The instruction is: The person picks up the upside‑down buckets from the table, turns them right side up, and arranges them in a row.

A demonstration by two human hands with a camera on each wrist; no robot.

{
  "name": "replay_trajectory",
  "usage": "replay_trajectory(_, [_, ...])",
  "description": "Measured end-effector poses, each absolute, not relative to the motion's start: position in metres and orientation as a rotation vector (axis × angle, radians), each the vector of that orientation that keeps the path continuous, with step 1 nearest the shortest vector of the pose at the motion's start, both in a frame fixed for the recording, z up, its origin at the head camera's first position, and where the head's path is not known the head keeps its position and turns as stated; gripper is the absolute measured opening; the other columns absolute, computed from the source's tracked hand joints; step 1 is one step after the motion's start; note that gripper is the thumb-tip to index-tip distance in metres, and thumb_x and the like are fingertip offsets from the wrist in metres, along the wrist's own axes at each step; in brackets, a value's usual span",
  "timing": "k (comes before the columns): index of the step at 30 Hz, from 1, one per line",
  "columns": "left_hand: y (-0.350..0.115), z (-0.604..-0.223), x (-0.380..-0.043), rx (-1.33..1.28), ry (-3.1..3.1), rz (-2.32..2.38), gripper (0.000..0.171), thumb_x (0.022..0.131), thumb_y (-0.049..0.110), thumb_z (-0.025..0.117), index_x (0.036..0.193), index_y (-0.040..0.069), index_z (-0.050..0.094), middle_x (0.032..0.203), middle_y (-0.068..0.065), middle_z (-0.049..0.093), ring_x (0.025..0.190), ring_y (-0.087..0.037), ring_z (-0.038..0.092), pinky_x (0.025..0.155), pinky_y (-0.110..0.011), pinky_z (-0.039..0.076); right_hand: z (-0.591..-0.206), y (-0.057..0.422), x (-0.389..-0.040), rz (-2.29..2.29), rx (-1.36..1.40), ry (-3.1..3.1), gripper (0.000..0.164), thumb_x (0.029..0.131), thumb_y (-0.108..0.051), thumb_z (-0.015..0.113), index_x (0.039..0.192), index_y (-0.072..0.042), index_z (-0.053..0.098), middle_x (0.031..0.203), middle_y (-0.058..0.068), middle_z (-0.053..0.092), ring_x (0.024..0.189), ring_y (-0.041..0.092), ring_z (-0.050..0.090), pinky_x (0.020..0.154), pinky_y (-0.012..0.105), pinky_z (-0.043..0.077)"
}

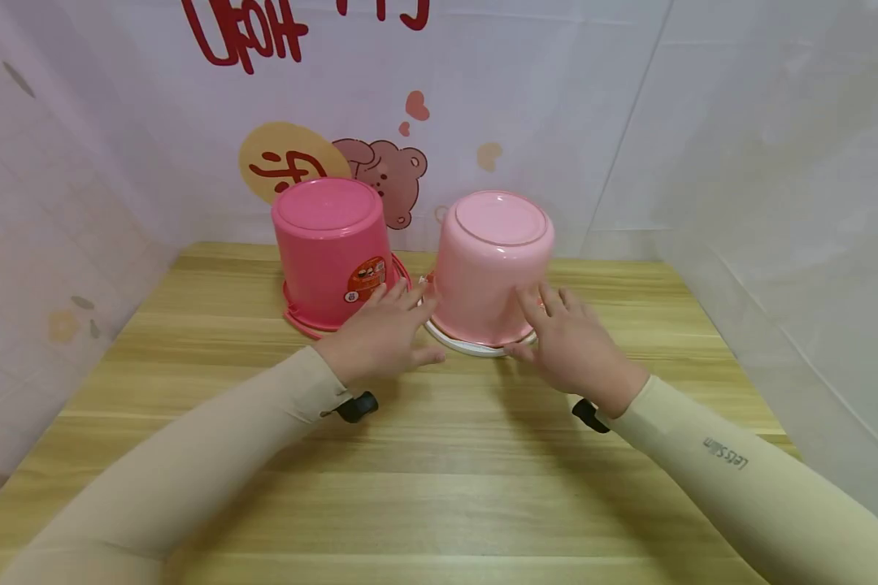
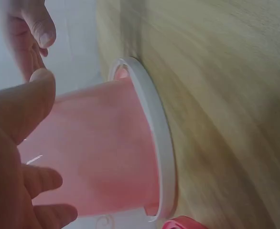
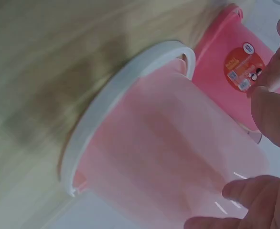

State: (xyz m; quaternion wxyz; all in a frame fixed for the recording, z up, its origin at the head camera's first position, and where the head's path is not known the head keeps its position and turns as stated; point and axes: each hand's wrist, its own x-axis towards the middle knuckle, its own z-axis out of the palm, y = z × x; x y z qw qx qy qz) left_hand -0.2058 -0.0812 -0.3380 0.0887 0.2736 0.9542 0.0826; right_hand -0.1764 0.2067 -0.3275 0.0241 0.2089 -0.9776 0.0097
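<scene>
while hands [image 1: 572, 348] flank it, spread and unclenched, glossy pale-pink bucket [image 1: 486, 272] stands upturned.

I see left bucket [image 1: 322, 264] deep pink, its round label [image 1: 367, 279] orange-red with white and dark print. Right bucket [image 1: 483, 284] pale pink, handle [image 2: 163, 157] white. Desk [image 1: 439, 487] yellowish tan, streaked wood grain. My sleeves [image 1: 212, 447] plain cream, grey lettering [image 1: 726, 452] along right one; black piece [image 1: 357, 407] at each wrist of mine. Far cloth [image 1: 556, 73] whitish: dark-red lettering [image 1: 293, 30], yellow disc [image 1: 315, 142], dusty-pink bear [image 1: 398, 183], coral hearts [image 1: 417, 106]. Left cloth [image 1: 66, 203] pale, faint grid, yellow flower [image 1: 63, 327].
</scene>
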Motion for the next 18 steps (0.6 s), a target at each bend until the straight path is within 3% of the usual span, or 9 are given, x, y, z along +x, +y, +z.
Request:
replay_trajectory(9, [-0.079,-0.354,-0.211,0.895,2.761,0.213,0.088,0.099,0.063,0.061,0.166,0.013,0.033,0.177,-0.013,0.018,0.164,-0.043,0.005,0.133,-0.058,0.005,-0.343,0.209,-0.177,0.013,0.725,-3.098,0.074,0.103,-0.046,0.065,0.164,-0.018,0.036,0.165,0.026,0.039,0.145,0.059,0.041,0.116,0.073,0.036])
replay_trajectory(14, [-0.075,-0.361,-0.214,0.936,2.732,0.195,0.087,0.100,0.063,0.061,0.166,0.013,0.034,0.175,-0.014,0.023,0.163,-0.043,0.010,0.133,-0.058,0.008,-0.351,0.209,-0.178,0.015,0.763,-3.111,0.068,0.103,-0.045,0.065,0.162,-0.018,0.042,0.163,0.023,0.044,0.145,0.059,0.043,0.115,0.074,0.036])
replay_trajectory(18, [-0.072,-0.367,-0.217,0.962,2.700,0.214,0.087,0.100,0.063,0.061,0.167,0.016,0.031,0.176,-0.010,0.023,0.163,-0.042,0.013,0.133,-0.056,0.010,-0.357,0.211,-0.182,0.009,0.816,-3.088,0.061,0.102,-0.042,0.067,0.156,-0.018,0.051,0.156,0.019,0.053,0.142,0.050,0.051,0.111,0.073,0.040])
